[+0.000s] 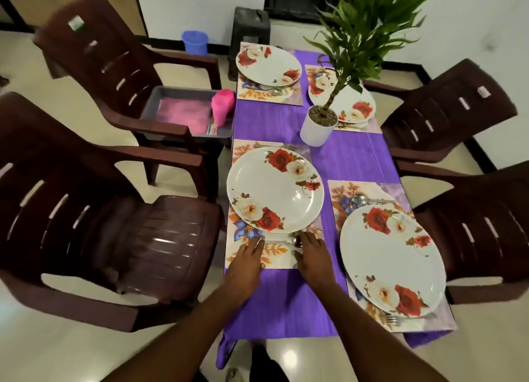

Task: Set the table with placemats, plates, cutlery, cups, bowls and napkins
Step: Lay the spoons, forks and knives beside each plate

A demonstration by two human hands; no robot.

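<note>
Several floral placemats lie on the purple tablecloth [286,301], each with a white rose-patterned plate. On the near-left placemat [243,264] sits one plate [274,187], with a fork [282,146] beyond its far rim. Just below that plate a spoon [286,240] lies on the mat. My left hand [248,257] rests on the mat with fingertips at the spoon's handle. My right hand [312,254] pinches the spoon's bowl end. The near-right plate [392,261] has a spoon [362,200] above it and a fork [393,320] below.
A grey tray [160,95] on the left chair holds pink napkins, stacked pink cups [221,106] and cutlery. A potted plant [317,126] stands mid-table. Dark brown plastic chairs [114,238] flank both sides. A blue bucket [195,42] and a dark stool stand beyond.
</note>
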